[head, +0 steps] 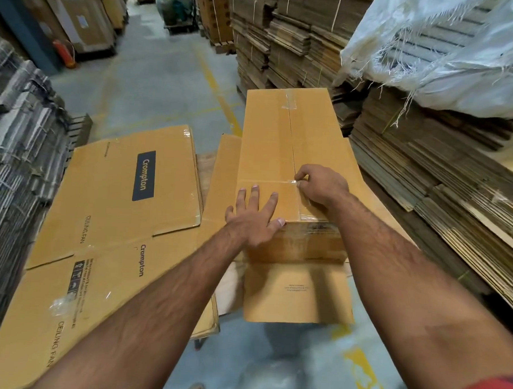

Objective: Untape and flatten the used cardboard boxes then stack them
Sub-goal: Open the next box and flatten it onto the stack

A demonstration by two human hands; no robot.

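The head view shows the untaping step in hand: a still-assembled box [292,154] lies lengthways in the middle, its near end by the person, its top seam running away to the far end, where a patch of clear tape [291,100] still crosses it. The left hand [253,216] lies flat on the near part of the top, fingers straight and spread, thumb hooked over the near edge, pressing the box down and holding nothing. The right hand [320,185] sits just right of the seam with thumb and forefinger pinched together on a loose end of tape [294,182], so this grip is clamped on the tape while the other fingers curl loosely. A near flap [298,293] already hangs down open toward the floor [154,81]. Left of the box, flattened boxes [116,206] printed "Crompton" and "CEILING FAN" lie overlapping in a low stack; what carries them is mostly hidden. Tied bundles of cardboard [300,40] stand at far right, and a white sack [449,50] lies over more of them. The next move, as I judge it, calls for a steady pull on the tape along the seam toward the far end, with the left palm holding firm so the box does not slide; the far patch will then need peeling before the top flaps can open and the box be pressed flat and added to the stack at left.
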